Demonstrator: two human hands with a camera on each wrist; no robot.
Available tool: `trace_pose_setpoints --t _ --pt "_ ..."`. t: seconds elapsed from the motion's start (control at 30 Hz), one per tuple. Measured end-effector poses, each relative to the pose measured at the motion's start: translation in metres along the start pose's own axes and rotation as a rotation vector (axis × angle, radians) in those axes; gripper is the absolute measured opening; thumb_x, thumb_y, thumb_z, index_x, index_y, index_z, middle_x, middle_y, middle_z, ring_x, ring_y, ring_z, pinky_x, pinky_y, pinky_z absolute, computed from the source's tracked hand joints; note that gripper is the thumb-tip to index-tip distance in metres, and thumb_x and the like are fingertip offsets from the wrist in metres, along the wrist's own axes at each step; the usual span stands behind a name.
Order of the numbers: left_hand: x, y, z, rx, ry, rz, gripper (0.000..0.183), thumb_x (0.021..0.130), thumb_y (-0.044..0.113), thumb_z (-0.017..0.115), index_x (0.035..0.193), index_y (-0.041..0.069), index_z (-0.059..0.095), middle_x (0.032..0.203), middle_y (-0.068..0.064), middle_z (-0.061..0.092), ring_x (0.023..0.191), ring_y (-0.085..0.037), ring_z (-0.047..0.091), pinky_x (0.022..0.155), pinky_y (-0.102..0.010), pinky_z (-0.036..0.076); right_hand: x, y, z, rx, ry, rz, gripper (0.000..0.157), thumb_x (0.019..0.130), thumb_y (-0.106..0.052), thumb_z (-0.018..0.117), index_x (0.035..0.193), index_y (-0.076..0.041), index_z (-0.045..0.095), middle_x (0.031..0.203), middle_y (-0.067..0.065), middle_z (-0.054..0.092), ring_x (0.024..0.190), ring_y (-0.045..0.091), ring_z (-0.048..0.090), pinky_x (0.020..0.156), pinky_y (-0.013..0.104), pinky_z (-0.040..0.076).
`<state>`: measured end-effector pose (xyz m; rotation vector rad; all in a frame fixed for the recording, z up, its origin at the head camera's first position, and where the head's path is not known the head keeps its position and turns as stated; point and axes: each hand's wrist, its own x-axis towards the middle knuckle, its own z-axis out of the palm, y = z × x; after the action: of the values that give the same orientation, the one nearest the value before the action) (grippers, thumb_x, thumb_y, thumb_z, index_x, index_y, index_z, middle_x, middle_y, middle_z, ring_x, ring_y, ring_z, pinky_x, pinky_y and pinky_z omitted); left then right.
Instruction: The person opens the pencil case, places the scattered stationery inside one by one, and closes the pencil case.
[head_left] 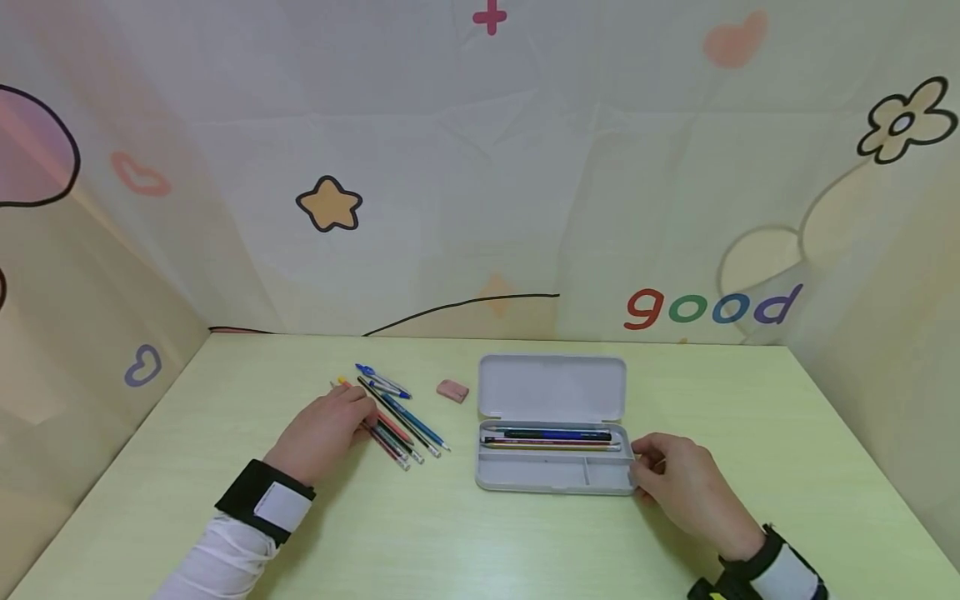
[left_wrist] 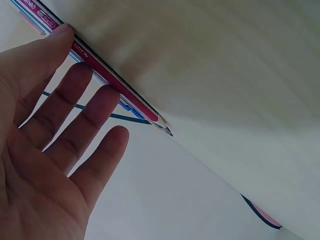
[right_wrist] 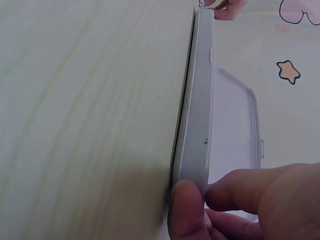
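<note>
My left hand (head_left: 326, 429) is over a loose bunch of pencils (head_left: 423, 426) on the table. In the left wrist view its thumb and fingertips pinch a dark red pencil (left_wrist: 132, 93) with a sharpened tip; other pencils lie close behind it. My right hand (head_left: 686, 483) grips the right end of an open white pencil case (head_left: 532, 477), its thumb and fingers at the case's corner in the right wrist view. Several pens and pencils (head_left: 555, 445) lie in the case's long back compartment. The raised lid (head_left: 551, 386) leans back behind it.
A pink eraser (head_left: 453, 391) lies left of the case lid. Two blue pens (head_left: 384, 383) lie behind the pencils. A printed cloth wall (head_left: 480, 192) borders the back and sides of the pale table (head_left: 420, 542).
</note>
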<state>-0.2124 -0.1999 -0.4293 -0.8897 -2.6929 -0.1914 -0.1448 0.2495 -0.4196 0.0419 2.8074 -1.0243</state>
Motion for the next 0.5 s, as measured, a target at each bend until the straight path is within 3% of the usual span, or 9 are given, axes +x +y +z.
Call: trace_pose_setpoints --t 0.5 --pt "-0.0034 -0.0002 -0.0037 0.000 -0.018 0.034 0.024 0.078 0.007 0.081 0.080 0.021 0.062 0.085 0.008 0.059 0.085 -0.018 0.056 0.073 -0.036 0.048 -0.0005 0.0005 -0.0001 0.005 0.001 -0.005 0.027 0.093 -0.008 0.061 0.117 0.004 0.064 0.083 0.005 0.058 0.070 0.015 0.056 0.057 0.026 0.049"
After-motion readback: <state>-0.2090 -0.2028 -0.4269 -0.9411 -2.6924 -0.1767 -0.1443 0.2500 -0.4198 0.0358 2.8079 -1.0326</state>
